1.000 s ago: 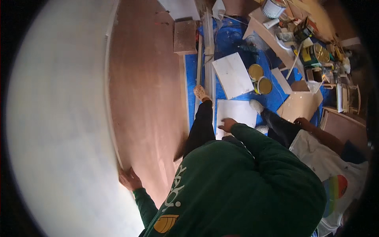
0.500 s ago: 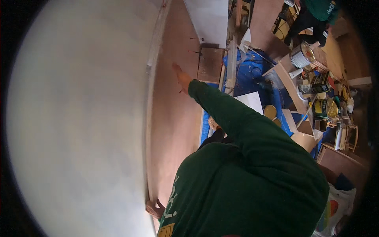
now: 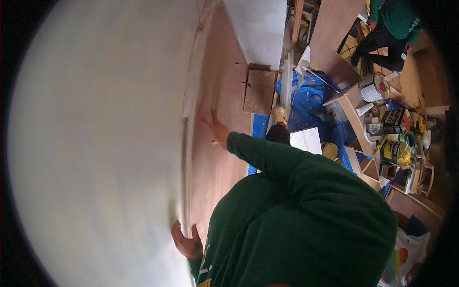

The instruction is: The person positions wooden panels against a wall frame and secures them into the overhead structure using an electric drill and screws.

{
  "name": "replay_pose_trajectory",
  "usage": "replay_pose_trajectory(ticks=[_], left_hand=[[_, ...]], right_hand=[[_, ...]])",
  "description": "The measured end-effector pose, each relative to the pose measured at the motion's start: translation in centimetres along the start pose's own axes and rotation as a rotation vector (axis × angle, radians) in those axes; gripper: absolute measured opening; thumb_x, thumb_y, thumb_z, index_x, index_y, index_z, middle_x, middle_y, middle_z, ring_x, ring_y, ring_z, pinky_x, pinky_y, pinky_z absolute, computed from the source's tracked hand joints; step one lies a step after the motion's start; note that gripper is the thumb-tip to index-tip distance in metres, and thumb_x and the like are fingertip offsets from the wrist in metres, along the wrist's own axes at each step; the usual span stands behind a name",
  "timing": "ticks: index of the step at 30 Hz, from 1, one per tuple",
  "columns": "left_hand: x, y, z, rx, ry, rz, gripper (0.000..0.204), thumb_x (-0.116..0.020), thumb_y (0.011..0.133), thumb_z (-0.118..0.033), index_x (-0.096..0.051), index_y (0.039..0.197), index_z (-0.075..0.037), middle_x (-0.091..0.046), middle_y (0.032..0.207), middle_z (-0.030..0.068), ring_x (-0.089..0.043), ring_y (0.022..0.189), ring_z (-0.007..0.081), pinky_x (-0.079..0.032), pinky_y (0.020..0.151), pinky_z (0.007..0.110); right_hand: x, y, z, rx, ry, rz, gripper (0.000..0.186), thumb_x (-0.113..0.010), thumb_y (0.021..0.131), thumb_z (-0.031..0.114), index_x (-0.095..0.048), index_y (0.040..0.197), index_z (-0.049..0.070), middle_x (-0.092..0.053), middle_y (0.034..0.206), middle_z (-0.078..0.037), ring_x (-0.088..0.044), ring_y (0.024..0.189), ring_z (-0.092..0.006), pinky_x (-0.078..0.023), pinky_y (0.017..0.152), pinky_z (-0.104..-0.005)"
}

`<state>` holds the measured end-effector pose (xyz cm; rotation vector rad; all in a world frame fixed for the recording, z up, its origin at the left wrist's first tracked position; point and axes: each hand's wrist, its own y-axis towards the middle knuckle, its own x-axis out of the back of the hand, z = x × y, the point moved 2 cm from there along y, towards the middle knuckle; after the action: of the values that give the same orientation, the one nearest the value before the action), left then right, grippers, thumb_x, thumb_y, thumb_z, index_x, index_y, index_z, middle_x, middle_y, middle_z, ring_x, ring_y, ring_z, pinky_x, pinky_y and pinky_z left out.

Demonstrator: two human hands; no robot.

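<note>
A large white upright surface (image 3: 95,143) fills the left of the view, with a pale edge strip along a long reddish plywood panel (image 3: 224,57). My left hand (image 3: 186,239) is low at that edge, fingers apart and curved against or just beside the white surface, holding nothing. My right hand (image 3: 215,126), slightly blurred, reaches over the plywood with fingers spread and nothing in them; I cannot tell whether it touches the panel.
A dusty wooden box (image 3: 258,91) and a white board (image 3: 306,141) stand on blue sheeting (image 3: 308,100). To the right are paint tins (image 3: 373,88), offcuts and clutter. A co-worker (image 3: 392,24) in green and black is at the top right.
My right hand swung from low over the floor up onto the plywood, then slightly back down. My left hand shifted rightward in the picture as the view turned. The co-worker came into view.
</note>
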<state>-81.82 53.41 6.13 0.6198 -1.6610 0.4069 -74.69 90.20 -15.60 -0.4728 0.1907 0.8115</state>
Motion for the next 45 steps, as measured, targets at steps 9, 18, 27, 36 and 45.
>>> replay_pose_trajectory(ticks=[9, 18, 27, 36, 45], left_hand=[[-4.3, 15.6, -12.5, 0.05, 0.308, 0.413, 0.054, -0.081, 0.077, -0.029, -0.059, 0.113, 0.003, -0.067, 0.103, 0.0237, -0.065, 0.095, 0.0415, -0.053, 0.079, 0.047], [-7.8, 21.7, -10.7, 0.16, 0.599, 0.8, 0.053, -0.081, 0.073, -0.044, -0.066, 0.095, 0.002, -0.07, 0.089, 0.0231, -0.067, 0.083, 0.0432, -0.054, 0.075, 0.049], [-9.0, 23.3, -12.2, 0.178, 0.748, 0.876, 0.064, -0.074, 0.077, -0.055, -0.069, 0.093, 0.006, -0.069, 0.09, 0.0284, -0.067, 0.088, 0.0458, -0.053, 0.079, 0.051], [-8.6, 23.0, -11.6, 0.02, 0.512, 0.863, 0.058, -0.07, 0.08, -0.054, -0.07, 0.1, 0.001, -0.071, 0.088, 0.0227, -0.068, 0.084, 0.0428, -0.053, 0.078, 0.052], [-7.4, 23.8, -13.9, 0.053, 0.516, 0.812, 0.051, -0.075, 0.077, -0.048, -0.072, 0.101, -0.004, -0.072, 0.089, 0.0218, -0.069, 0.081, 0.04, -0.055, 0.074, 0.05]], right_hand=[[6.3, 0.8, 5.1, -0.173, 0.192, 0.125, 0.136, -0.075, 0.074, 0.067, 0.006, 0.152, -0.009, -0.029, 0.155, -0.028, -0.034, 0.141, -0.0375, -0.037, 0.113, -0.0511], [14.0, 5.0, 8.5, -0.509, 0.425, 0.524, 0.129, -0.063, 0.073, 0.081, -0.021, 0.148, -0.015, -0.03, 0.152, -0.033, -0.031, 0.143, -0.0403, -0.035, 0.112, -0.053], [19.4, 11.8, 3.8, -0.593, 0.479, 0.158, 0.134, -0.063, 0.07, 0.083, 0.004, 0.155, 0.004, -0.026, 0.156, -0.026, -0.03, 0.143, -0.0429, -0.035, 0.102, -0.0728], [17.4, 11.8, 4.6, -0.598, 0.627, 0.171, 0.144, -0.068, 0.07, 0.079, 0.033, 0.149, 0.013, -0.001, 0.163, -0.021, -0.009, 0.15, -0.041, -0.027, 0.107, -0.0749], [16.8, 11.4, 5.1, -0.548, 0.676, 0.14, 0.142, -0.07, 0.074, 0.073, 0.029, 0.149, 0.004, -0.006, 0.164, -0.018, -0.011, 0.15, -0.0388, -0.028, 0.107, -0.0737]])
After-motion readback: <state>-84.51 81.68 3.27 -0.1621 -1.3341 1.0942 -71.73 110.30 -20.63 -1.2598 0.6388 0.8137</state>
